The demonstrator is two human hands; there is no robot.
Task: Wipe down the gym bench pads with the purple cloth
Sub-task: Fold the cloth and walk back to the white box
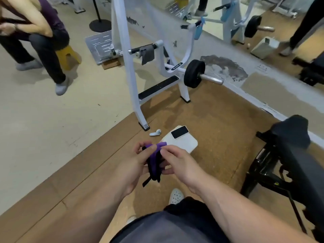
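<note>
Purple cloth (154, 162) sits bunched between my left hand (138, 165) and right hand (177, 163), both pinching it, well apart from the black bench pad (294, 137) on my right, apparently not wiped yet.

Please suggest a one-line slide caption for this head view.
Both hands, left hand and right hand, bunch the purple cloth beside the black bench pad, not yet wiped.
</note>
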